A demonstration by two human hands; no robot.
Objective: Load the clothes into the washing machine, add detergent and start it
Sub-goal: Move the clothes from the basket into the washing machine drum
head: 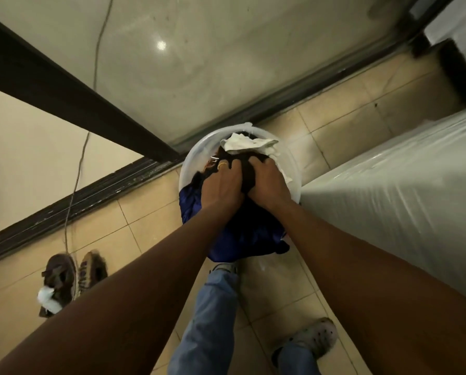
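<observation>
- Our left hand (221, 185) and right hand (269, 185) both grip the dark cloth (246, 174) in the tub (196, 155).
- We should lift slowly so the blue cloth (242, 234) does not spill out.

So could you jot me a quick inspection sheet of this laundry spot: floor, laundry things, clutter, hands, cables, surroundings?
Surface: beige tiled floor, bare near the basin.
Job's things: white basin on the floor holding a dark garment, a white cloth and a blue garment spilling over the near rim.
Clutter: pair of worn shoes with a white sock tucked in.
Hands: left hand and right hand both gripping the dark garment; a ring on the left.
Cables: thin cord hanging down to the floor.
Surroundings: glass sliding door, dark door frame, plastic-wrapped white appliance on the right.
</observation>
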